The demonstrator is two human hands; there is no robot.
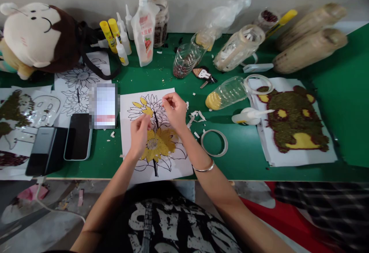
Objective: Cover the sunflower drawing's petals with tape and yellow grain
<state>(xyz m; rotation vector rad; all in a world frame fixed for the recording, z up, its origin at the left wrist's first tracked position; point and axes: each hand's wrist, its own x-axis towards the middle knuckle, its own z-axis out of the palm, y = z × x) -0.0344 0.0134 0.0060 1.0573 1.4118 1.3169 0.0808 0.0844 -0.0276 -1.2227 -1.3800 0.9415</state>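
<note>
A sheet with a printed sunflower drawing (127, 130) lies on the green table in front of me. The lower bloom (165, 141) is covered in yellow, and a few petals (137, 105) of the upper one are yellow too. My left hand (140, 133) rests low over the sheet, thumb and fingertips pinched at the yellow petals. My right hand (175, 109) hovers at the upper right edge of the drawing, its thumb and index finger pressed together. Whatever either pinch holds is too small to make out.
Right of the sheet lie a tape roll (215, 142), a white glue bottle (246, 116) and a clear bottle with yellow grains (213, 101). A bear picture (296, 120) lies further right. Phone (77, 137) and power bank (46, 151) are at left; jars and glue sticks (108, 35) line the back.
</note>
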